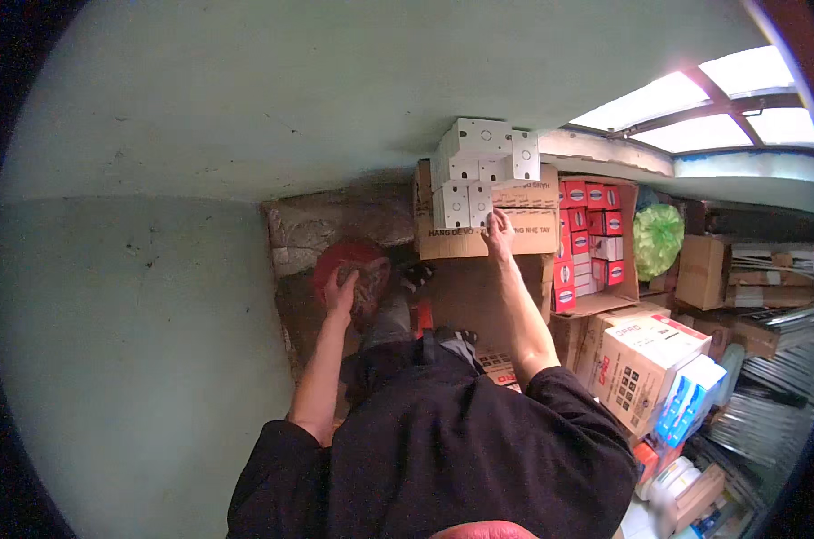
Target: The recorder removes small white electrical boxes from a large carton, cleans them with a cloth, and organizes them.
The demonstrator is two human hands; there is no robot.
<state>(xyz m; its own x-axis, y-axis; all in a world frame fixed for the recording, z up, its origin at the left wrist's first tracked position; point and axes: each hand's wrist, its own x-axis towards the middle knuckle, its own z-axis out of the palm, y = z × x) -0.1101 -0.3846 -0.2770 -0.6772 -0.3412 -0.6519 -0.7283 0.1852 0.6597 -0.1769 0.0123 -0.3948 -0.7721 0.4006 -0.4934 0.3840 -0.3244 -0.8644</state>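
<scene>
White electrical back boxes with round knockouts stand stacked against the wall, on top of a cardboard carton. My right hand reaches up to the stack, its fingertips at the lower right edge of the front box. Whether they grip that box or only touch it is unclear. Lower down and to the left, my left hand is over a round red container with dark, blurred contents. Its thumb and fingers are apart, but I cannot make out whether something is between them.
Right of the stack, an open carton holds several red-and-white small boxes. Beyond it sits a green plastic bag. A printed carton and blue-and-white boxes crowd my right side. A green wall bounds the left.
</scene>
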